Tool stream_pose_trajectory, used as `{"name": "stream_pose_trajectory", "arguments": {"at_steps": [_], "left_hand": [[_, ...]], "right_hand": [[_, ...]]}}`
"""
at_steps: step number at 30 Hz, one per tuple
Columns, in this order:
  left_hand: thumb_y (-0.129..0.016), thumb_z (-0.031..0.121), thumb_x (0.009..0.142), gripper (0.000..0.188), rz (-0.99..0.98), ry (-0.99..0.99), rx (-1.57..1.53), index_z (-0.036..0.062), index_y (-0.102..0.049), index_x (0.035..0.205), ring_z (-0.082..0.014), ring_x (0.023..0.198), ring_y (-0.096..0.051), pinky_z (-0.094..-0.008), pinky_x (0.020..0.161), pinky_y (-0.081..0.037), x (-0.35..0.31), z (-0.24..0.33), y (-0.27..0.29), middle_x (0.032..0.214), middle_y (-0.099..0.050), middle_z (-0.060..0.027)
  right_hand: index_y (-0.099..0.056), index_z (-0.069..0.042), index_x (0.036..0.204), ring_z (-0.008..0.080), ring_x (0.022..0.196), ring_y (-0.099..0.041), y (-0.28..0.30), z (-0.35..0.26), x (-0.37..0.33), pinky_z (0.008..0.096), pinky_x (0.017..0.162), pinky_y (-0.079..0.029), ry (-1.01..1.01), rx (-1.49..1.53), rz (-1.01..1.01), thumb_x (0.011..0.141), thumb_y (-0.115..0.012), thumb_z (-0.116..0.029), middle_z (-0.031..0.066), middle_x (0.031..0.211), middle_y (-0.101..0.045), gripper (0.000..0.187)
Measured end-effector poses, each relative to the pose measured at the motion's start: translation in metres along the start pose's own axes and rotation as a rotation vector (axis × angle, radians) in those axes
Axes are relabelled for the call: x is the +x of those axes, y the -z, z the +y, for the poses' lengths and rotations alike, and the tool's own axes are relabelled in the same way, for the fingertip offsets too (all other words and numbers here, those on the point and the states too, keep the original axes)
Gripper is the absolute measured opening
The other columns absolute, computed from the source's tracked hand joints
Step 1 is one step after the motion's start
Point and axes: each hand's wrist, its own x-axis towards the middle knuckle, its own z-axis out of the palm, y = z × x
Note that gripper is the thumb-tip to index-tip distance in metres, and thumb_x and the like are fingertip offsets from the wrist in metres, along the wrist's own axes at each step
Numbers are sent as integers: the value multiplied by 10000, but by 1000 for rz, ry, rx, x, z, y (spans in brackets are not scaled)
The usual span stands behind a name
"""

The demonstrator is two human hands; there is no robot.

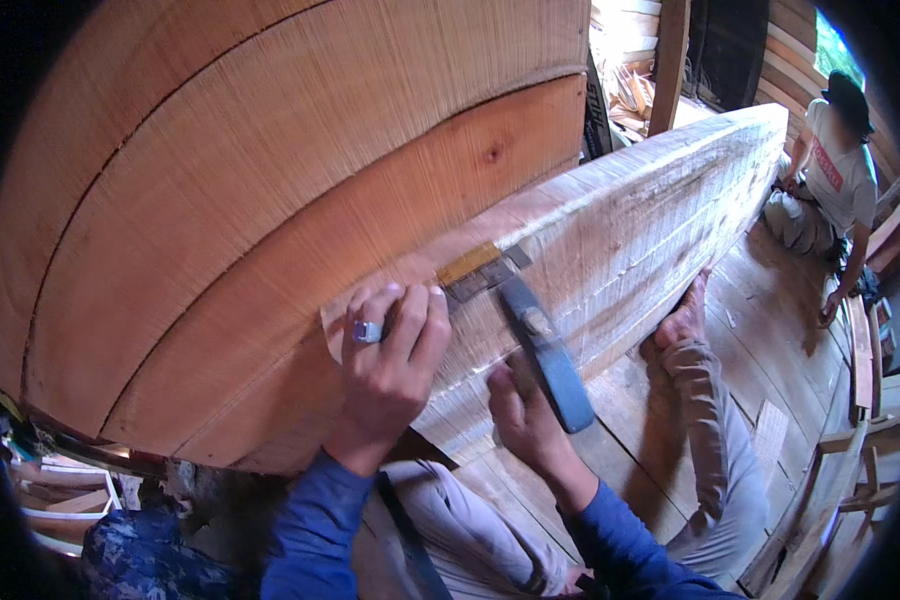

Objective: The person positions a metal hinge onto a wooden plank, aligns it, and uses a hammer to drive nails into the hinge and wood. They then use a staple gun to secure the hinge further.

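A long, thick wooden plank [650, 240] stands on its edge, running away to the upper right. My left hand [395, 345], a ring on one finger, is closed at its near top edge. Its fingertips are hidden, so what they hold cannot be made out. Just past them, on the edge, sits a small yellow-brown block [470, 262]. A hammer-like tool [560, 385] with a dark blue-grey handle slants over the plank's side, its dark metal head [485, 280] against the block. My right hand [525, 415] is curled at the handle, thumb upward, its fingers partly hidden.
A large curved wall of fitted planks [300, 170] rises at the left. A person [835, 170] in a light shirt sits at the far right. My bare foot [685, 315] rests beside the plank on the board floor [730, 370]. Wooden frames [860, 470] stand at the right.
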Motion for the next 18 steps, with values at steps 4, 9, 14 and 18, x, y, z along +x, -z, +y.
{"name": "stream_pose_trajectory", "arguments": {"at_steps": [4,9,14,18], "left_hand": [[-563,112,797,218,9,11,-22,1,-634,971,-273,929,-545,-430,860,-461,-1,3,-2,990,-589,-108],[-565,109,794,217,-2,8,0,-3,-633,968,-272,924,-544,-428,862,-462,1,1,0,991,-590,-109],[-564,112,792,231,-19,21,-21,-9,-628,979,-271,922,-543,-426,870,-459,3,2,3,994,-589,-113],[-558,115,794,246,14,-7,-35,-7,-625,997,-273,928,-540,-427,871,-455,7,4,-3,1000,-587,-115]], "right_hand": [[-510,-29,789,148,514,-459,7,-13,-13,291,479,-370,9,86,11,934,-514,-157,59,598,-448,194],[-446,-45,813,87,563,-427,6,-5,-2,250,509,-356,-8,-69,-124,995,-403,-224,18,629,-416,259],[-433,-51,818,78,555,-434,9,-9,-5,245,494,-380,-77,-83,-139,997,-407,-202,-2,631,-405,235],[-455,-49,854,76,538,-414,17,-19,-12,261,482,-350,233,59,16,980,-473,-176,-16,628,-411,180]]}}
